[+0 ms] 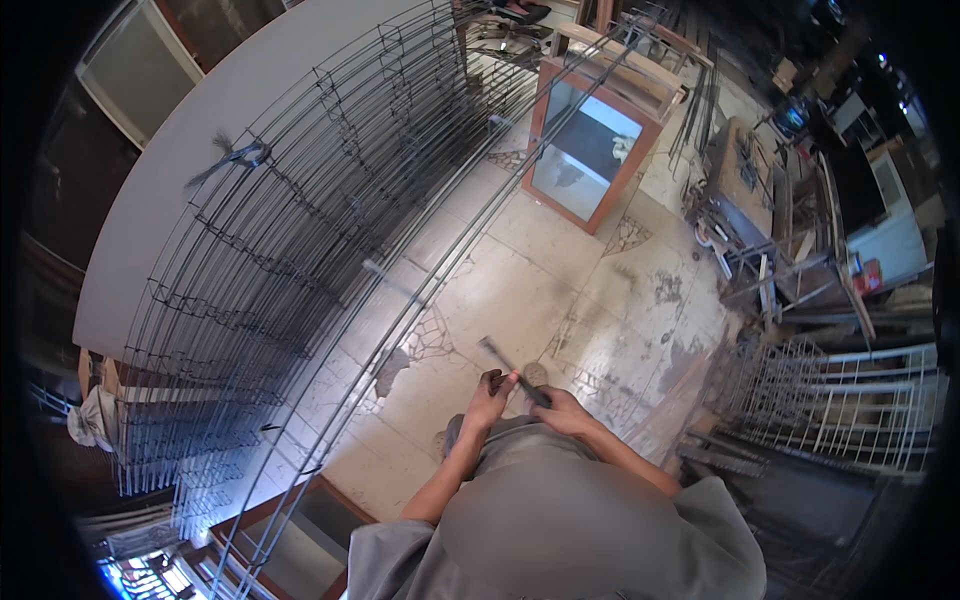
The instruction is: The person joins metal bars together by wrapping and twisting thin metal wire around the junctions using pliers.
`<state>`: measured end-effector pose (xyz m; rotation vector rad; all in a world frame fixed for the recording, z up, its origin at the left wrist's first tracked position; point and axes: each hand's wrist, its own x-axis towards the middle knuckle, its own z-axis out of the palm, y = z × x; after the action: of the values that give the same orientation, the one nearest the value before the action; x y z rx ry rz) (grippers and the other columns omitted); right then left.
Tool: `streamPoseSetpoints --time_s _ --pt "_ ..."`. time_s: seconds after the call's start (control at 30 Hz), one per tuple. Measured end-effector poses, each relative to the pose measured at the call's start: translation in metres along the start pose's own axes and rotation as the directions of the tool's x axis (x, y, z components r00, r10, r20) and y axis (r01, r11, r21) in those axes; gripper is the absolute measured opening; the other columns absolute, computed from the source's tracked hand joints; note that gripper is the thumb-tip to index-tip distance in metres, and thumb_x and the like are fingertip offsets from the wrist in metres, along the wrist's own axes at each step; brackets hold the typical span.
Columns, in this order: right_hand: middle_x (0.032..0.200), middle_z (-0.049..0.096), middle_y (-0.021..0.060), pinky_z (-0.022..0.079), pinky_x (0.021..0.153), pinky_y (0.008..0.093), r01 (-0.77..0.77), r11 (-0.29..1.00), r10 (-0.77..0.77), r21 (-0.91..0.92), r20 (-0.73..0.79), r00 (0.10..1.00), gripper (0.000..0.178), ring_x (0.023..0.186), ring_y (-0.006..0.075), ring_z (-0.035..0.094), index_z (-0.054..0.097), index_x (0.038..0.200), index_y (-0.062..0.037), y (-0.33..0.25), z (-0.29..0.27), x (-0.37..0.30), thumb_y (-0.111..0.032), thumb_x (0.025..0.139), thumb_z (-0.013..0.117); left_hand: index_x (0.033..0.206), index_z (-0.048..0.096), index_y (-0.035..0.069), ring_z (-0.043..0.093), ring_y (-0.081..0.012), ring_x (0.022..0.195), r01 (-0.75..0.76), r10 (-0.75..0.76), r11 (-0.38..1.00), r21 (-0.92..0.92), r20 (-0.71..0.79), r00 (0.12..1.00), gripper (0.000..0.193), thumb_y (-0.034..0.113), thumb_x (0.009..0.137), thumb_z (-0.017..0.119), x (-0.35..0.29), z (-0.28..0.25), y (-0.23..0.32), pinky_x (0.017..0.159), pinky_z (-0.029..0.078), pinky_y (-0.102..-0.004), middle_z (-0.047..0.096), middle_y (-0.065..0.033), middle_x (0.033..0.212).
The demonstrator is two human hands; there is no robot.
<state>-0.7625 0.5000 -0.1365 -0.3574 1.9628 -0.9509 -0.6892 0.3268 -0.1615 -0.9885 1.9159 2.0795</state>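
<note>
In front of my body I hold a slim hand tool (500,357) with a greyish, slightly wider end and a dark handle; its exact kind is too small to make out. My right hand (564,413) is closed round the dark handle. My left hand (486,404) has its fingers curled, and its fingertips meet the tool's shaft near the middle. Just beyond, to the left, long steel rods (435,275) run diagonally above the tiled floor, with a short bar (395,283) lying across them. Neither hand touches the rods.
Stacked rebar cages (310,200) stand at left, with a bundle of thin wire (240,155) on top. A brown-framed glass panel (583,145) stands ahead. A cluttered workbench (745,180) and a white wire rack (850,410) line the right. Another framed panel (300,550) lies at lower left.
</note>
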Motion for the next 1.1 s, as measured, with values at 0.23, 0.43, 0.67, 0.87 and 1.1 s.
streamPoseSetpoints --time_s 0.23,0.43,0.67,0.87,1.1 --pt "0.088 0.065 0.0156 0.049 0.074 0.0328 0.211 0.966 -0.257 -0.147 -0.559 0.788 0.047 0.08 0.0192 0.06 0.058 0.12 0.0051 -0.035 -0.209 0.043 -0.029 0.089 0.07 0.129 0.05 0.002 0.049 -0.0382 0.122 -0.579 0.625 0.516 0.631 0.184 0.758 0.056 0.036 0.088 0.066 0.006 0.039 0.226 0.104 0.039 -0.0468 0.053 -0.0191 0.13" --pt "0.097 0.067 0.0218 0.051 0.076 0.0389 0.225 0.908 -0.399 -0.353 -0.563 0.724 0.049 0.086 0.0322 0.068 0.058 0.119 0.0052 -0.101 -0.304 0.112 -0.027 0.085 0.072 0.128 0.051 0.002 0.049 -0.0387 0.121 -0.41 0.752 0.297 0.862 0.054 0.657 0.054 0.033 0.087 0.068 0.115 0.033 0.31 0.102 0.04 -0.0484 0.051 -0.0175 0.133" --pt "0.091 0.065 0.0165 0.051 0.075 0.0433 0.212 0.816 -0.505 -0.538 -0.485 0.713 0.053 0.085 0.0346 0.065 0.058 0.121 0.0006 -0.125 -0.33 0.169 -0.029 0.08 0.076 0.128 0.049 -0.004 0.062 -0.0413 0.096 -0.22 0.433 0.562 0.797 -0.057 0.9 0.058 0.036 0.088 0.065 0.186 0.045 0.319 0.082 0.052 -0.0466 0.061 -0.0233 0.113" --pt "0.094 0.064 0.0165 0.051 0.074 0.043 0.301 0.811 -0.548 -0.502 -0.469 0.693 0.052 0.085 0.0333 0.064 0.057 0.121 -0.001 -0.146 -0.329 0.222 -0.026 0.079 0.076 0.116 0.054 -0.004 0.064 -0.0395 0.092 -0.184 0.42 0.587 0.788 -0.102 0.902 0.05 0.037 0.09 0.063 0.2 0.047 0.318 0.077 0.053 -0.0472 0.062 -0.0218 0.105" --pt "0.095 0.066 0.0147 0.049 0.071 0.0347 0.427 0.801 -0.591 -0.419 -0.445 0.672 0.051 0.08 0.0207 0.06 0.056 0.119 0.0082 -0.151 -0.36 0.298 -0.021 0.082 0.077 0.11 0.056 -0.003 0.064 -0.036 0.095 -0.16 0.426 0.653 0.741 -0.184 0.885 0.043 0.035 0.09 0.062 0.217 0.06 0.32 0.078 0.053 -0.0455 0.063 -0.019 0.102"
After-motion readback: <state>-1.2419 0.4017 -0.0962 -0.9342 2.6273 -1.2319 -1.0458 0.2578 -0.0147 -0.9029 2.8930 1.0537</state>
